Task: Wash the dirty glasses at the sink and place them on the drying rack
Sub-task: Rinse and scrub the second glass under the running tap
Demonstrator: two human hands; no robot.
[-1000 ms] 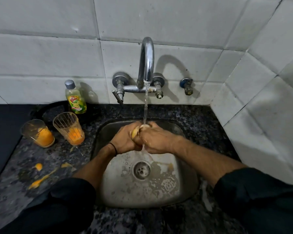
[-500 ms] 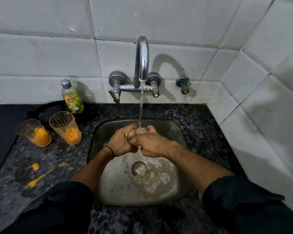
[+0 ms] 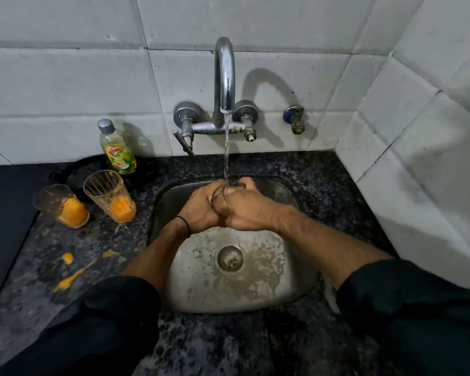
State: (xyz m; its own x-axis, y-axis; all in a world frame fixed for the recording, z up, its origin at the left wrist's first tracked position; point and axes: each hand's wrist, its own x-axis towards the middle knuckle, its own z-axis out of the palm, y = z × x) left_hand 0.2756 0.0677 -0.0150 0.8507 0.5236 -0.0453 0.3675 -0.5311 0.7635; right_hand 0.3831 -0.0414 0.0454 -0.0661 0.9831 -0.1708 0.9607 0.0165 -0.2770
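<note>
Head view. A glass (image 3: 232,190) is held over the sink (image 3: 291,270), enclosed between both hands so that only part of its clear rim is seen at the far side of the fingers. The left hand (image 3: 201,206) is wrapped around the glass from the left, and the right hand (image 3: 246,210) is closed on it from the right; the two hands are pressed together and touch. A thin stream of water (image 3: 226,147) falls from the tap (image 3: 224,77) and strikes the hands where the glass is gripped. A dark band is worn at the left wrist, and dark sleeves (image 3: 407,308) are pushed up both forearms.

The sink is a steel basin set into a dark speckled stone counter (image 3: 215,346), with its drain (image 3: 229,257) near the middle and a film of cloudy water around it. On the counter at the sink's left edge stand two more dirty glasses: a ribbed glass (image 3: 110,196) just beside the basin, and a second glass (image 3: 63,206) near it, further left and tilted. Orange liquid is seen in the bottom of both. Orange spills (image 3: 73,275) lie on the counter toward its near left corner. A soap bottle (image 3: 117,147) of yellow-green liquid stands at the counter's back edge, against the white tiled wall (image 3: 65,82). Its label carries a red mark that reads roughly "Vim"; the smaller print cannot be made out.
</note>
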